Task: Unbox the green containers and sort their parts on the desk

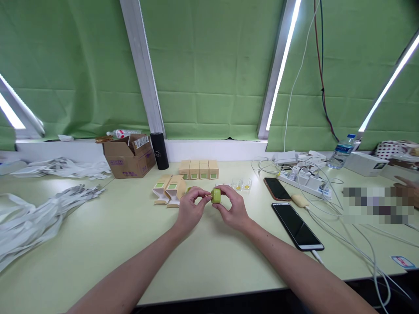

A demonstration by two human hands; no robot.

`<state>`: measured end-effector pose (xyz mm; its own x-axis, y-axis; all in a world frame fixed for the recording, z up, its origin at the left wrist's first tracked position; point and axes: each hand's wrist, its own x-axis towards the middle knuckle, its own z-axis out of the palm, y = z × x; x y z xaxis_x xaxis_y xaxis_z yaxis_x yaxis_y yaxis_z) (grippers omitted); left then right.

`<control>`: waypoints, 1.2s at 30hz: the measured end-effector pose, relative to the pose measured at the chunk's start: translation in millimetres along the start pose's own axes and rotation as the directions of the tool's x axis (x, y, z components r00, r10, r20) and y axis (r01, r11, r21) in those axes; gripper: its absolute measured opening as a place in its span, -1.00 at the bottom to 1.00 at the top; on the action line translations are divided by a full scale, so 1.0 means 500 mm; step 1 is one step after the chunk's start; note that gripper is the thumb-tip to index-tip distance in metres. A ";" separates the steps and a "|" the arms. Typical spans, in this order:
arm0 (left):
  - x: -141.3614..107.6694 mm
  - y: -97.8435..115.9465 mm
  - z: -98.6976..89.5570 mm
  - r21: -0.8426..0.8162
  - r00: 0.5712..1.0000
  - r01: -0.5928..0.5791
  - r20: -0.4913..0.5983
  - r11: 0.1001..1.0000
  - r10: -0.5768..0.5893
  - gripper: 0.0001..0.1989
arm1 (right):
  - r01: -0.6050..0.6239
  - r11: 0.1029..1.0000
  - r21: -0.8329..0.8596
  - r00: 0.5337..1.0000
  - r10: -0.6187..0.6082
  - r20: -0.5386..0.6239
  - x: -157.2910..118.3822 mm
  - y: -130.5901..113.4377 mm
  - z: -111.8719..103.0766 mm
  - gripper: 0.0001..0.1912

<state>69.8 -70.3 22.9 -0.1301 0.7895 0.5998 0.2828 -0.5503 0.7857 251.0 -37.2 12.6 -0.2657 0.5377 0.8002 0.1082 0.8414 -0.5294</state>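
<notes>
My right hand (231, 206) is closed, thumb and fingers round a small, rounded green piece (216, 196) held just above the table. From the other side my left hand (193, 208) pinches at the piece's left edge; what lies between its fingertips is too small to make out. Two kraft boxes with open flaps (176, 187) stand to the left of the hands, and another bit of green shows behind my left hand. Beyond the hands is a row of several closed kraft boxes (199, 169) with green squares. Small clear cups with yellow bottoms (241, 185) sit behind my right hand.
White straps (49, 213) lie in piles at the left. A cardboard carton (129, 157) and a black cylinder (159, 151) stand at the back. On the right are two phones (297, 226), a power strip (307, 182), tangled cables, a water bottle (342, 151) and another person's hand (406, 192).
</notes>
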 end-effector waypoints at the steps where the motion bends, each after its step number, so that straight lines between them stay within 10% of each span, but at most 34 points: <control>1: 0.000 0.000 0.000 -0.002 1.000 0.006 0.002 1.000 -0.006 -0.89 | 0.004 1.000 -0.002 1.000 -0.004 -0.002 0.000 0.000 0.000 -0.58; 24: 0.003 -0.002 -0.005 -0.004 0.999 0.016 0.038 1.000 -0.016 -0.92 | 0.022 1.000 -0.010 0.999 -0.021 0.045 -0.001 0.005 -0.005 -0.60; 36: 0.001 0.000 -0.001 0.084 1.000 0.015 0.026 0.996 -0.017 -0.78 | -0.307 0.879 0.365 0.952 0.283 0.118 0.008 0.008 0.008 -0.57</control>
<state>69.1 -70.1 23.5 -0.1104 0.8053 0.5825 0.3596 -0.5140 0.7788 246.3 -31.9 12.7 -0.3348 0.7439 0.5784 -0.1733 0.5547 -0.8138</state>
